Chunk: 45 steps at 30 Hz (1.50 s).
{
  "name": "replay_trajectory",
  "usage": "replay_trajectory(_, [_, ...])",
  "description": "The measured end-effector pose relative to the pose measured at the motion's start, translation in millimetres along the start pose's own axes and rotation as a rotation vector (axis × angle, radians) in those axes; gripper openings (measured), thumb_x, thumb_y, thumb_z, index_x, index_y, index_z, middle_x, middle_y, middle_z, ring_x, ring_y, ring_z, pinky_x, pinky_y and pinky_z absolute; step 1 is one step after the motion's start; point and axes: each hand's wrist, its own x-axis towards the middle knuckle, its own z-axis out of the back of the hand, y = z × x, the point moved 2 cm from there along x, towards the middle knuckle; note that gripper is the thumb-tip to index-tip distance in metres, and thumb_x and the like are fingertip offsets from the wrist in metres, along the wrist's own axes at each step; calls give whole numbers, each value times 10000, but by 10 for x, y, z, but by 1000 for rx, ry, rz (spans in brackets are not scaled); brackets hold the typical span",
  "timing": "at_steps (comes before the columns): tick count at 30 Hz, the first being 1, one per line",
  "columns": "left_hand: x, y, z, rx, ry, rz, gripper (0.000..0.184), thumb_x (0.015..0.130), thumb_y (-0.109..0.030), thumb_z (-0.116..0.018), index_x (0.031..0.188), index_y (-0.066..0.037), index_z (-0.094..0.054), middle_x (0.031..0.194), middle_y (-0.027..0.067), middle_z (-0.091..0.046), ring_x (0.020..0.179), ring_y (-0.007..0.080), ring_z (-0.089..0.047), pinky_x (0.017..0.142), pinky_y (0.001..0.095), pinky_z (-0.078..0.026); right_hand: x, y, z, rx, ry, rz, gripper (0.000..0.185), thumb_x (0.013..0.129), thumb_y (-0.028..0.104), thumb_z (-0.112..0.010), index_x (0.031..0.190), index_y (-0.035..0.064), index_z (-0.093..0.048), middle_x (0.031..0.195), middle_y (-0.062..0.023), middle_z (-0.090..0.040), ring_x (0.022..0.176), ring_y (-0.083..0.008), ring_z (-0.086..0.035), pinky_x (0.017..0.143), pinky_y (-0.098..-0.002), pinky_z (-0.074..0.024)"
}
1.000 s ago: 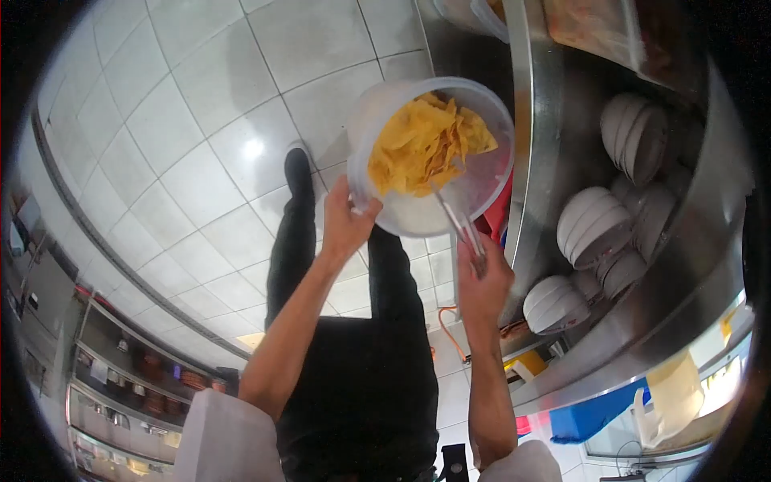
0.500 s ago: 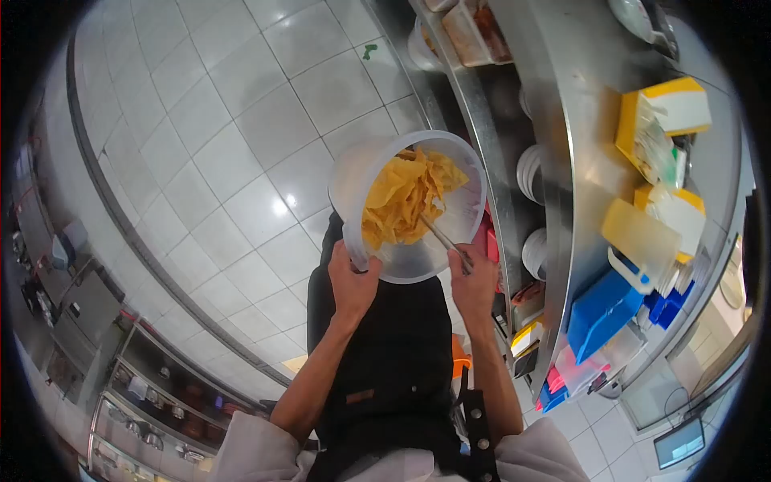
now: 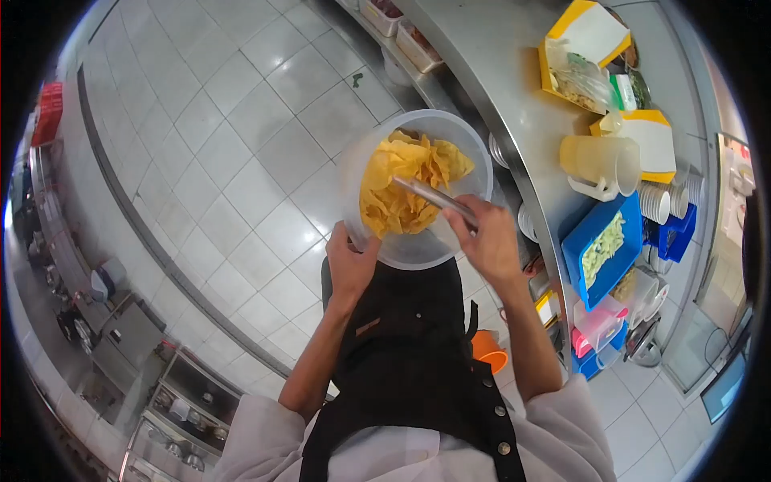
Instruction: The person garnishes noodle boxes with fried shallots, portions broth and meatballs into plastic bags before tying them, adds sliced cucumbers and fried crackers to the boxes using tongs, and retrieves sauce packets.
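Note:
A translucent white plastic bucket (image 3: 480, 157) is held in front of my black apron, tilted so its mouth faces me. Large yellow crisp chips (image 3: 393, 209) fill much of it. My left hand (image 3: 352, 263) grips the bucket's near left rim, fingers closed around the edge. In my right hand (image 3: 490, 245), a pair of metal tongs (image 3: 430, 194) reaches over the near right rim. The tips of the tongs lie against the chips; whether they pinch any I cannot tell.
On the right runs a steel counter (image 3: 514, 88) with plates on shelves beneath. It bears a yellow box (image 3: 554, 76), a plastic jug (image 3: 598, 165) and a blue tray (image 3: 580, 245) of pale chopped food. An orange bucket (image 3: 488, 353) stands low right. Tiled floor (image 3: 265, 153) lies left.
The tongs have swung up and left, farther over the chips, and my right hand has risen with them. The view has turned, bringing the counter and blue tray closer to the bucket.

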Motion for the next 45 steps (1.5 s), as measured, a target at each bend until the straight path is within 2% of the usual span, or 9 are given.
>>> replay_trajectory(2, [-28,-77,48,-34,14,4,278,772,-56,-666,1000,58,-556,899,137,-628,796,220,-655,668,305,-530,41,-272,-223,125,-322,174,300,865,309,-684,969,29,-659,763,-147,-613,623,-359,-604,585,-447,-477])
replay_trajectory(7, [-70,-96,-46,-25,-10,-34,265,769,-69,-665,974,51,-548,878,150,-629,772,226,-656,655,317,-521,71,-234,-350,688,19,-323,281,879,227,-677,930,-49,-690,749,-150,-680,669,-168,-620,633,-309,-477])
replay_trajectory(19, [-73,-349,-118,142,-88,-162,275,785,-140,-689,959,37,-570,855,150,-642,763,199,-634,664,330,-504,65,-374,-348,770,-194,-116,262,882,210,-658,932,-46,-677,728,-134,-652,668,-151,-600,631,-316,-466])
replay_trajectory(26, [93,-458,-146,-29,-50,-46,218,790,-25,-632,996,38,-599,807,94,-641,599,157,-636,487,263,-514,95,-741,428,809,-164,-185,291,877,257,-691,960,-22,-693,780,-67,-678,739,-103,-588,675,-286,-477])
replay_trajectory(29, [100,-479,-174,-213,-44,29,336,811,16,-566,1142,62,-532,1001,149,-619,807,244,-680,618,349,-625,75,-996,1167,1073,-40,-425,248,877,258,-700,953,22,-713,805,6,-673,710,-63,-538,623,-246,-437])
replay_trajectory(32, [115,-463,-157,-226,-95,13,352,827,10,-548,1169,85,-510,1016,167,-615,805,267,-683,632,370,-630,127,-1482,1919,981,-257,-401,135,880,177,-676,977,95,-721,632,85,-513,512,-5,-385,432,-181,-266])
replay_trajectory(35, [81,-534,-166,-293,-130,46,358,812,57,-547,1166,81,-504,1044,176,-607,827,267,-679,629,353,-628,454,-2103,2511,828,-300,-320,152,884,229,-666,916,87,-710,626,83,-488,516,-10,-366,439,-195,-261])
replay_trajectory(41, [16,-545,-225,-262,-202,58,343,852,1,-538,1185,75,-510,1081,171,-592,856,289,-675,637,403,-630,1446,-3420,2454,678,8,-313,282,881,348,-667,895,68,-694,598,77,-450,513,-17,-359,453,-206,-276])
replay_trajectory(45, [-58,-558,-237,-254,-250,55,294,823,8,-569,1109,70,-536,977,157,-619,808,244,-669,622,336,-608,1584,-3582,2515,113,0,-301,453,868,434,-650,1032,13,-688,875,-66,-662,740,-152,-570,693,-323,-471])
